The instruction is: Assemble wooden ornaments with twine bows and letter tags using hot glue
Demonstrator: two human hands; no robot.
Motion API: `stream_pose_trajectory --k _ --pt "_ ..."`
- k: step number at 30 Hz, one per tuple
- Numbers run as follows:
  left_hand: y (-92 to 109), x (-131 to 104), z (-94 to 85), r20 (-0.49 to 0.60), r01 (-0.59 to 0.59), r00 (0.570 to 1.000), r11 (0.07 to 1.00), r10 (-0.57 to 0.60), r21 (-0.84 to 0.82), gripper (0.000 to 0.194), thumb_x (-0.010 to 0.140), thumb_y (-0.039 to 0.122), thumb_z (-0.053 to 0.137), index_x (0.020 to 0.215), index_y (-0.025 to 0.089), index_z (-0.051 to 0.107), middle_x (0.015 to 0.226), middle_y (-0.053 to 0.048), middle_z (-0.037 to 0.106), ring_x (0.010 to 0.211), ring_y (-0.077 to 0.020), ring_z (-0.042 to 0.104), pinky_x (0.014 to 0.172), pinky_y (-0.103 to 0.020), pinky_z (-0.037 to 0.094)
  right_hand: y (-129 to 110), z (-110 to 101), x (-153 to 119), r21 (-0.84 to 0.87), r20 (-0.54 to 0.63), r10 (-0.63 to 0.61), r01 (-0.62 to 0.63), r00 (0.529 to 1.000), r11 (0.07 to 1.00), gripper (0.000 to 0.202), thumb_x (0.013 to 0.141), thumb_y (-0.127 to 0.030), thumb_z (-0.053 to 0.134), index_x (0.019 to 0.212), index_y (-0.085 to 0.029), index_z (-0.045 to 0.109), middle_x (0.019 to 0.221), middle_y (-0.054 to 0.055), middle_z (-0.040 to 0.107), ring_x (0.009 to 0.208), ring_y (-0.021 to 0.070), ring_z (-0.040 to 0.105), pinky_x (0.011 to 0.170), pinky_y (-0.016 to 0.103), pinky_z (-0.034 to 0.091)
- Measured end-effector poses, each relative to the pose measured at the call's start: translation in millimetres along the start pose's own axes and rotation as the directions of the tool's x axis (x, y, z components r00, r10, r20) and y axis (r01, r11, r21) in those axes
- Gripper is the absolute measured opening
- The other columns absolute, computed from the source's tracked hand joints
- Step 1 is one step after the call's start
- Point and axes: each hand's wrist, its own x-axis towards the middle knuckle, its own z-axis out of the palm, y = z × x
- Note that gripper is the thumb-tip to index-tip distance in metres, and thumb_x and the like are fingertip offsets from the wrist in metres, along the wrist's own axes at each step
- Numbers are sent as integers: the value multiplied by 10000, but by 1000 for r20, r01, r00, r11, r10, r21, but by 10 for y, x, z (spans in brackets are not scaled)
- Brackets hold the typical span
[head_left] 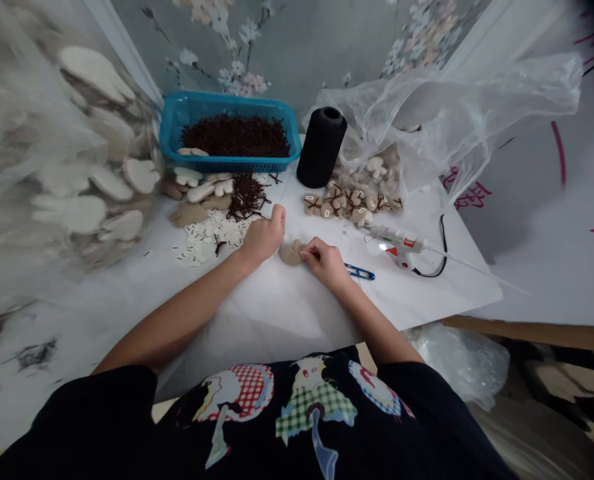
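Note:
A small beige padded fabric piece (291,254), with rounded lobes at its right end, lies on the white table before me. My right hand (325,261) pinches its right edge between thumb and fingertips. Just up and left of it, my left hand (265,235) is closed with the thumb raised; whatever it may hold is hidden. Beside the left hand spread many small white tags (204,237) and a heap of dark brown bows (247,197). Blue thread snips (359,272) lie by my right wrist.
A blue basket (230,163) of brown bows stands at the back beside a black thread cone (321,147). Bow-trimmed pieces (349,200) sit by a clear bag (457,113). A glue gun (397,241) with its cord lies right. A large bag (71,173) of padded pieces fills the left.

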Motion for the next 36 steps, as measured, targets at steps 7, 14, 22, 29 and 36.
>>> stream_pose_trajectory --k 7,14,22,29,36 --pt "86 -59 -95 -56 6 996 648 -75 -761 256 881 377 541 1001 216 382 436 140 339 341 -76 333 434 -189 250 -129 -97 205 -13 109 108 -107 988 994 319 745 -159 578 1057 -201 633 649 -19 682 665 163 621 737 277 444" --pt "152 -217 -177 -147 -173 985 639 94 -750 245 922 376 482 1075 207 392 519 114 382 428 -75 394 459 -186 280 -168 -69 343 138 46 219 -223 975 965 51 678 -154 584 648 -189 607 550 -6 637 531 141 561 603 261 414" --pt "49 -256 -89 -382 -590 793 755 474 -288 292 894 358 546 1097 166 457 760 -19 634 705 -157 621 685 -273 479 -43 -3 442 549 -109 328 -218 938 807 239 665 -377 620 717 -213 454 647 10 673 501 124 551 530 253 435" --pt "29 -213 -67 -339 -695 684 719 646 -33 280 894 389 549 1042 158 492 830 -72 654 713 -196 611 666 -314 482 -97 -41 478 779 -109 391 -165 914 605 265 604 -350 688 699 -203 489 618 -2 665 466 87 490 493 229 382" --pt "57 -197 -108 -373 -674 678 738 633 27 254 909 406 521 982 164 497 721 -29 613 624 -176 573 599 -301 420 -98 -37 467 878 -107 445 -125 889 462 244 568 -281 712 646 -197 497 586 -16 653 460 74 475 498 215 374"
